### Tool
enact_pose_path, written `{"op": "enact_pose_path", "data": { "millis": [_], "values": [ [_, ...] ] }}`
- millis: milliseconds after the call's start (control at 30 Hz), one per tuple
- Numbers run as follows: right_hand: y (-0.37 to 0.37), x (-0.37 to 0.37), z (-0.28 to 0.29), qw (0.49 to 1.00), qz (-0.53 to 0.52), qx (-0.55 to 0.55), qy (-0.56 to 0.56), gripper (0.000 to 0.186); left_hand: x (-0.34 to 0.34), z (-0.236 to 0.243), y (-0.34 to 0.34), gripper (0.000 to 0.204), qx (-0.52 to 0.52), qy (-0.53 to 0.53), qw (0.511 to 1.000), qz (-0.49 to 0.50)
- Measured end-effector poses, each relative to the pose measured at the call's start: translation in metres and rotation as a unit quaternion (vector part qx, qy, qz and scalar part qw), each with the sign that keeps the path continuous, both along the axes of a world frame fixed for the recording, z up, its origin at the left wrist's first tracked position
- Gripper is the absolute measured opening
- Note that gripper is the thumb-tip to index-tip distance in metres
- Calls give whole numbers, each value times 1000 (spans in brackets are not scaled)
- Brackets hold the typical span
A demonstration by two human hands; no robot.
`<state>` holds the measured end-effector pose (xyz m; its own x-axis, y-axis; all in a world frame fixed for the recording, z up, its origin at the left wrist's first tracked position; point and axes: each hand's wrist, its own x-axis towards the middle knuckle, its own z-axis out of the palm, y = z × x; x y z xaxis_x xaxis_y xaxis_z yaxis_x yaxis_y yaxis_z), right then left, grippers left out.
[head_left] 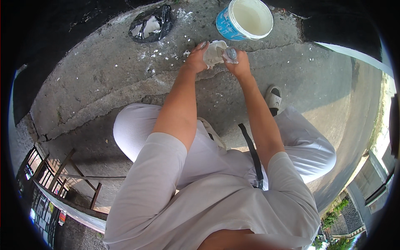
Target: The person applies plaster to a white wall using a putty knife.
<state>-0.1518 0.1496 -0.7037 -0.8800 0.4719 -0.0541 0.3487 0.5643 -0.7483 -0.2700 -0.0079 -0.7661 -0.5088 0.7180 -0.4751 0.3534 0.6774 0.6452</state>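
Both arms reach forward over the concrete. My left hand (196, 58) is closed on the left edge of a shallow off-white tray (214, 53), its thumb and fingers along the side. At the tray's right side, my right hand (241, 66) is wrapped round a pale object with a round, greyish, shiny end (231, 53); its kind I cannot make out. That object touches or overlaps the tray's right edge. Just beyond and to the right stands a blue and white bucket (228, 26), with whitish material inside and smears on its rim and wall.
A black plastic bag (166, 21) with white material lies on the ground at the far left. White crumbs and splashes spot the cracked concrete (104, 79). My slippered foot (273, 98) is at the right. A metal rack (89, 183) stands at the lower left.
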Motion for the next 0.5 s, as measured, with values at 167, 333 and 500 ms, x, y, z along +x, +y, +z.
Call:
{"op": "enact_pose_path", "data": {
  "millis": [167,333,500],
  "values": [
    [5,-3,6,999,13,20,-24,20,-5,-1,3,125,-1,-4,1000,-2],
    [14,0,2,1000,27,0,-12,20,1,-8,1,126,-9,-1,1000,-2],
    [8,8,3,1000,8,2,-18,19,-3,-8,-1,125,26,14,1000,-2]
  ]
}}
